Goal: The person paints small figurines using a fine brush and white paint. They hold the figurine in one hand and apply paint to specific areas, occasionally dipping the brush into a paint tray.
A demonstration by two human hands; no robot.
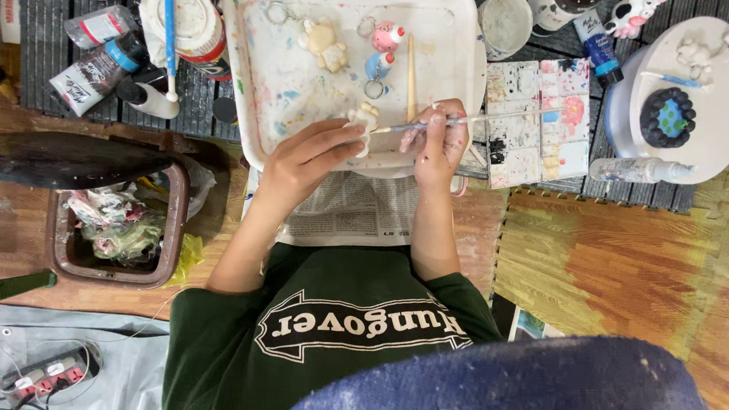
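Note:
My left hand [307,158] holds a small white figurine [365,120] over the near edge of a paint-splattered white tray [254,99]. With its fingers closed on a thin paintbrush [493,118], my right hand [437,144] keeps the brush tip against the figurine. In the tray lie a cream bear figurine [325,44], a pink and blue keychain figure [383,47] and a wooden stick [411,76]. A stained paint palette [535,121] sits just right of my right hand.
Newspaper [345,212] lies under the tray's near edge. A brown bin [64,250] of crumpled waste stands at the left. Paint bottles [99,68] and a cup [505,23] sit at the back. A white round stand [714,144] carries a dark blue piece [668,118]. A power strip [45,372] lies bottom left.

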